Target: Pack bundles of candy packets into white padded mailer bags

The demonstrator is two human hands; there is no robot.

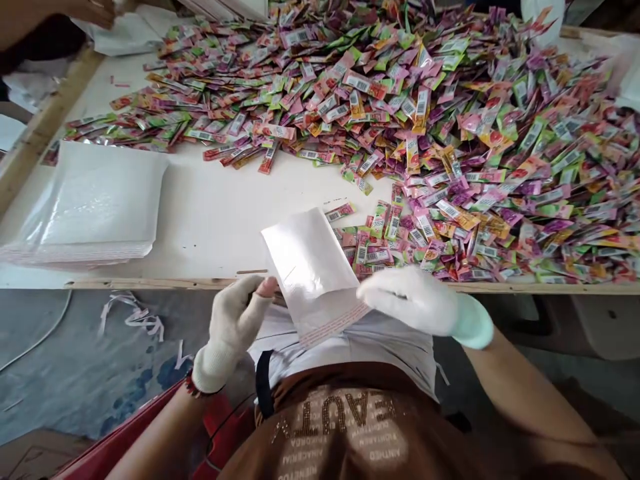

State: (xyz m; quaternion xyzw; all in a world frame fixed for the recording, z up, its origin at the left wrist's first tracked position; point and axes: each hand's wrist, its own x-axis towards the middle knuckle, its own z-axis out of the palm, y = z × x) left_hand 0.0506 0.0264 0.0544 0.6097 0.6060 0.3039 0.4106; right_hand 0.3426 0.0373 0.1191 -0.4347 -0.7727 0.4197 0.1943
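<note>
A white bubble mailer (pixel 315 260) lies tilted in front of me, over the table's near edge and my lap. Its flap end, with a reddish printed strip, points toward me. My left hand (pixel 235 327), in a white glove with the thumb tip bare, is at the mailer's left edge. Its fingers are loosely bent, the thumb apart from them, with nothing visibly gripped. On the other side, my gloved right hand (pixel 413 300) has its fingertips on the mailer's right corner, the thumb hidden. Just beyond the mailer lie several small printed sachets (pixel 380 227).
A large heap of colourful stick sachets (pixel 350 87) covers the table's back and right. At the left lies a stack of white mailers (pixel 105 193). A wooden rim (pixel 150 283) edges the table (pixel 210 207). Another person's hand (pixel 97 13) is at the upper left.
</note>
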